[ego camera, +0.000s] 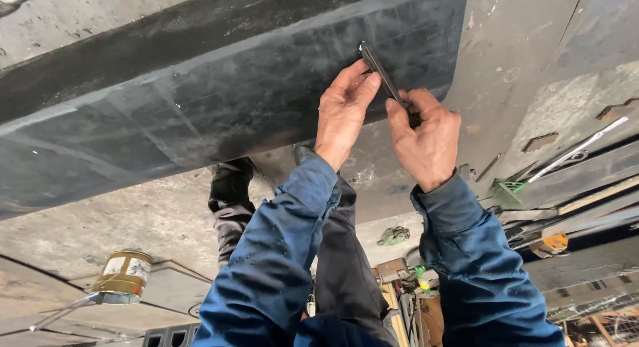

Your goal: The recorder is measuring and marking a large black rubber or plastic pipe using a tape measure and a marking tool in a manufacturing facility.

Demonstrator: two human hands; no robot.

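Blade [378,70], thin and dark, sits tilted on the black rubber sheet [219,100], near the sheet's right end, and both hands are on it. Left hand [343,114] lies flat and relaxed, fingers stretched out, fingertips pressing beside the blade's upper part, gripping nothing. Right hand [426,137] is clenched round the blade's lower end, thumb up along it. Blue sleeves [273,267] run down toward the camera. The sheet spreads wide over a grey concrete floor [160,214]. Down at lower left a tin [124,275] stands well apart from the hands. A green rag [394,236] lies between the forearms, on the floor
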